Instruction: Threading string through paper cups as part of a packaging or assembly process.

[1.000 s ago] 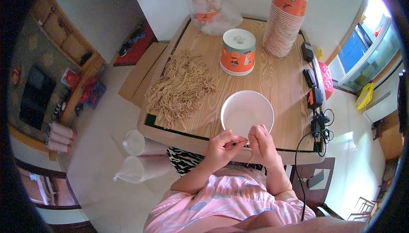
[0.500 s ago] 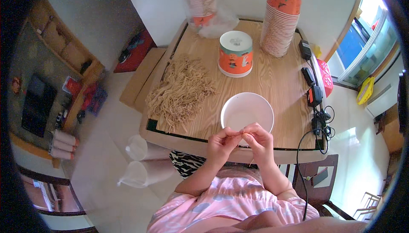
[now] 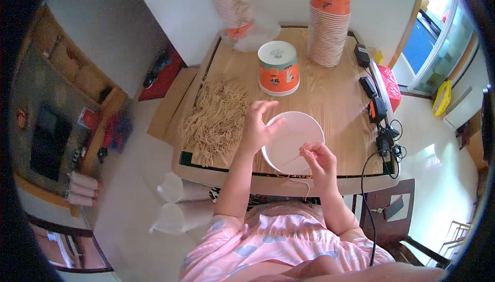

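Observation:
My left hand [image 3: 260,127] hangs over the left rim of a white paper tub [image 3: 291,127], fingers apart with nothing in them. Beyond its wrist lies a heap of tan cords [image 3: 216,119] on the table. My right hand [image 3: 319,162] is closed in a pinch above the tub's near right rim, holding a thin tan cord [image 3: 308,181] whose loose end dangles past the table edge. Part of that cord is covered by my fingers. An upside-down orange and green paper tub [image 3: 279,76] stands behind the white one.
A tall stack of paper tubs [image 3: 328,29] rises at the back right; another stack [image 3: 227,3] leans in a clear bag at the back left. Black power adapters and cables [image 3: 379,111] line the right table edge. A cardboard piece [image 3: 172,104] sits left of the wooden table [image 3: 340,106].
My hands have parted. The left has moved up and left and opened, while the right has shifted slightly right with the cord. The view has tilted a little.

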A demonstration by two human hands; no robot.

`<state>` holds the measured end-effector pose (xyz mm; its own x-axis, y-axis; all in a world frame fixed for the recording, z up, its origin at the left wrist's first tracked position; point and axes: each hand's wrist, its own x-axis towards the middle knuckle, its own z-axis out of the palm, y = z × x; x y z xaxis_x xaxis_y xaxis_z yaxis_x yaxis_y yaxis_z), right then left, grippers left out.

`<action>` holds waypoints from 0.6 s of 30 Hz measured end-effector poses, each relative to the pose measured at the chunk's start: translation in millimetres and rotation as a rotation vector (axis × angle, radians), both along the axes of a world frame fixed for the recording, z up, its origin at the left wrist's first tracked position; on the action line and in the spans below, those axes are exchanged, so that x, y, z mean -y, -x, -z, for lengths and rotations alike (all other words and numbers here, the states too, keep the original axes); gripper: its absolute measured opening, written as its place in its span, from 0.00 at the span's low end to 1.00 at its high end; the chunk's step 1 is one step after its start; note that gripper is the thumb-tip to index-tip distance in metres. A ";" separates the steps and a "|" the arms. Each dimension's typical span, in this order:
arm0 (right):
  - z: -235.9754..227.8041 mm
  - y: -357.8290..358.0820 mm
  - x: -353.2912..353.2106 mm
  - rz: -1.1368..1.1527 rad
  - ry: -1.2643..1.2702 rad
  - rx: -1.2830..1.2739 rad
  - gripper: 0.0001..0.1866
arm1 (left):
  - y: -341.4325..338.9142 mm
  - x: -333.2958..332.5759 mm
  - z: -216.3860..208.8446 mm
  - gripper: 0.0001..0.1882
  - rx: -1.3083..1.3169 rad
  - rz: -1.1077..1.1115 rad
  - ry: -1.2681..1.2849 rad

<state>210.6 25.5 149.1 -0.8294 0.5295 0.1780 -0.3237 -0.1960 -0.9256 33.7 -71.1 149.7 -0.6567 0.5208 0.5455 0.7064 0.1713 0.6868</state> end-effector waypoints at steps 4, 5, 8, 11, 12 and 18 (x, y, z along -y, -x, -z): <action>1.8 -8.7 -0.1 -0.014 -0.101 0.043 0.02 | 9.7 5.0 22.4 0.10 0.242 0.042 0.247; 0.8 -11.1 -0.5 -0.011 -0.095 0.045 0.02 | 3.7 6.8 21.9 0.10 0.243 0.045 0.253; -3.5 -17.5 -2.8 -0.076 0.026 0.122 0.03 | -32.5 11.6 -3.7 0.08 0.294 0.064 0.220; -1.7 -15.7 -2.6 -0.228 0.190 0.193 0.06 | -66.6 18.6 -26.2 0.09 0.233 0.101 0.229; 1.6 -13.7 -0.7 -0.220 0.207 0.197 0.06 | -73.6 21.7 -27.2 0.11 0.218 0.093 0.237; 16.4 -9.0 5.2 -0.203 0.398 0.321 0.09 | -87.2 26.8 -19.8 0.12 0.195 0.115 0.143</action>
<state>219.7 20.4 132.8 -0.9014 0.3281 -0.2824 0.0438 -0.5798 -0.8136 120.9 -97.9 169.5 -0.6745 0.6606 0.3297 0.5834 0.2033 0.7863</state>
